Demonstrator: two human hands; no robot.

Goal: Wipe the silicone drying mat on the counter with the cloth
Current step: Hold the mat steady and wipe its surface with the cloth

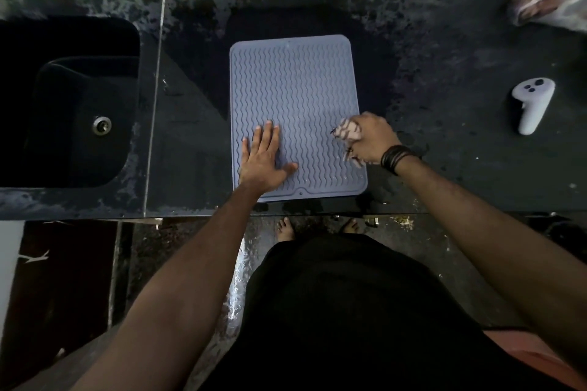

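Note:
A grey-blue silicone drying mat (295, 86) with wavy ridges lies flat on the dark stone counter (444, 143), in the middle of the view. My left hand (265, 157) presses flat on the mat's near left part, fingers spread. My right hand (371, 136) is closed around a bunched pale cloth with dark stripes (347, 132) and holds it against the mat's near right edge. Dark bands circle my right wrist.
A black sink (73, 98) with a metal drain sits at the left. A white hand controller (532, 105) lies on the counter at the right. A blurred plastic bag (552, 5) rests at the far right corner. The counter's front edge runs just below the mat.

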